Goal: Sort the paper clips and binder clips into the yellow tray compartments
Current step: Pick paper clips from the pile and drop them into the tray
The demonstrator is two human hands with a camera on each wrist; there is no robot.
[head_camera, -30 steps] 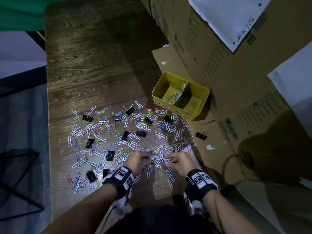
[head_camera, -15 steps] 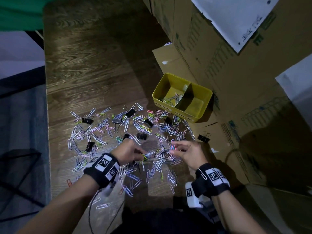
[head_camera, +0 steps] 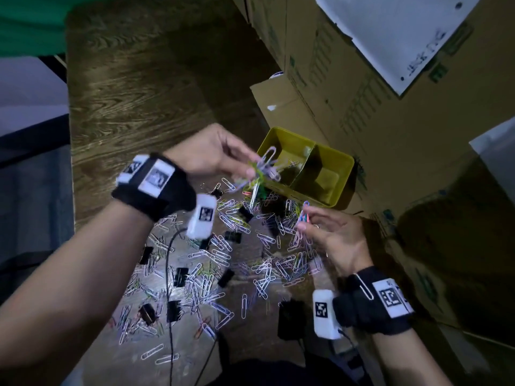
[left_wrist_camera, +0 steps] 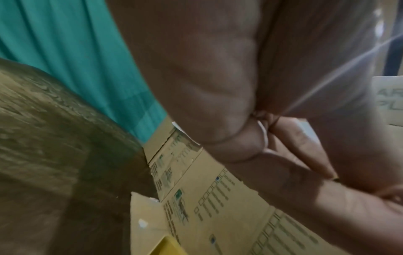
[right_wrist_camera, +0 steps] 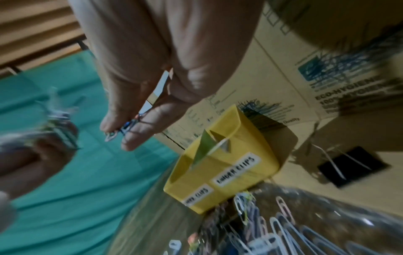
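A yellow two-compartment tray (head_camera: 344,164) stands at the right of the wooden table, against cardboard boxes; in the right wrist view the yellow tray (right_wrist_camera: 231,165) carries labels, one reading "binder clips". My left hand (head_camera: 248,165) pinches a bunch of paper clips (head_camera: 266,168) over the tray's left compartment. Just in front of the tray, my right hand (head_camera: 302,222) pinches a few coloured paper clips (head_camera: 304,215). Many loose paper clips (head_camera: 220,254) and black binder clips (head_camera: 181,275) lie scattered on the table below the hands.
Cardboard boxes (head_camera: 362,93) with a white sheet (head_camera: 398,32) rise behind and right of the tray. One binder clip (right_wrist_camera: 353,165) lies on flat cardboard right of the tray. A green cloth (head_camera: 30,23) hangs at the far left. A cable (head_camera: 168,288) runs from my left wrist.
Both hands rose from the pile with paper clips. The left hand travelled forward and right to the tray; the right hand moved up towards the tray's front.
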